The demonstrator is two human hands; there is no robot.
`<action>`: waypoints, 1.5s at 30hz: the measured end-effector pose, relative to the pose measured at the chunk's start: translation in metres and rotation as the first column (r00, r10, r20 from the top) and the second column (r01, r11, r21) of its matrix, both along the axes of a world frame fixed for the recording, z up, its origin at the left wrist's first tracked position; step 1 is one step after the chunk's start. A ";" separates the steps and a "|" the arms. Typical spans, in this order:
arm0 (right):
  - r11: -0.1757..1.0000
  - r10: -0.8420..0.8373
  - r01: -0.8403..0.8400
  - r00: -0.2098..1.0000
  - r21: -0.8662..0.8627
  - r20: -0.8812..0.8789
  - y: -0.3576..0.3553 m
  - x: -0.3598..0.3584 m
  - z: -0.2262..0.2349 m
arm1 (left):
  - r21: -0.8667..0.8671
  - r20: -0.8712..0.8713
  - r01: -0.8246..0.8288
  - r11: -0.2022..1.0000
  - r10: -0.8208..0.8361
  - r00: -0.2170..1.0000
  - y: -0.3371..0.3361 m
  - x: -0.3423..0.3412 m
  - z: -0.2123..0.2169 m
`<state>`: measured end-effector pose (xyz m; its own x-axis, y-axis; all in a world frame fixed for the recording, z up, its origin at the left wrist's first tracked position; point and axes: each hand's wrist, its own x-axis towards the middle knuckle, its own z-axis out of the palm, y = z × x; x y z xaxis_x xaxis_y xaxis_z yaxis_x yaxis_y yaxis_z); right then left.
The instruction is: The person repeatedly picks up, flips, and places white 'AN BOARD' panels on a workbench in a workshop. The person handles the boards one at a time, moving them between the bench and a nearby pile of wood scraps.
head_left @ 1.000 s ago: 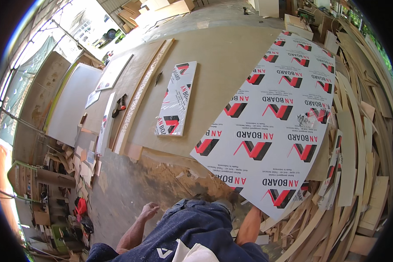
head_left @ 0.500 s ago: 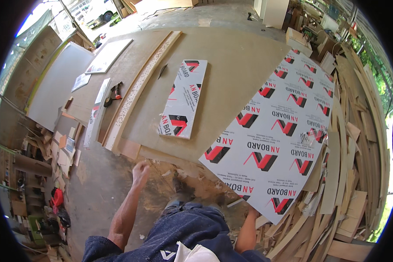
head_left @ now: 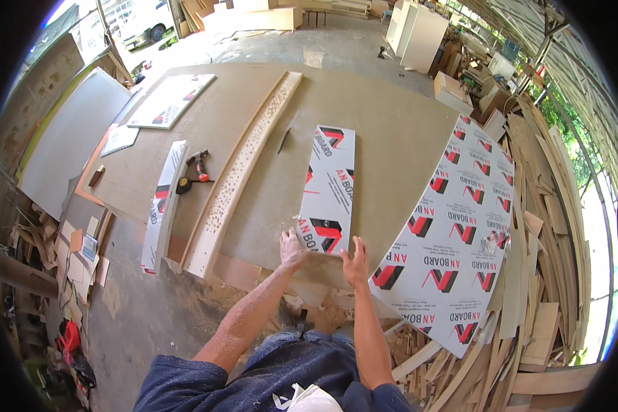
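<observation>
A narrow white panel [head_left: 331, 185] with red, black and grey print lies lengthwise on the large brown board surface [head_left: 384, 165] before me. At its near left corner, my left hand [head_left: 293, 250] has its fingers stretched out, touching or almost touching the edge. By the near right corner is my right hand [head_left: 355, 264], open, its thumb apart from its fingers; I cannot tell whether it touches the panel. To the right, a large printed white sheet [head_left: 453, 233] lies across the right side of the surface, its near corner overhanging.
A long pale strip [head_left: 250, 151] dotted with holes crosses the surface to the left. Beyond it are a hammer [head_left: 198, 165], a tape measure [head_left: 184, 184] and a white board strip [head_left: 161, 213]. A thin dark tool [head_left: 283, 140] lies nearby. Wood offcuts [head_left: 529, 275] pile up at right.
My left hand has risen forward from beside my body to the narrow panel. My right hand has left the large sheet's near corner and come to the panel. The view has shifted.
</observation>
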<state>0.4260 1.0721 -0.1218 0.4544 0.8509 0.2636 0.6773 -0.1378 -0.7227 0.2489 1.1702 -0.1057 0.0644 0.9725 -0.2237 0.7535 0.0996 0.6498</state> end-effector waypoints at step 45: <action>0.913 0.386 -0.400 0.911 -0.081 -0.147 0.013 -0.231 -0.025 | -0.378 0.784 -0.764 0.522 0.619 0.036 -0.204 -0.310 -0.062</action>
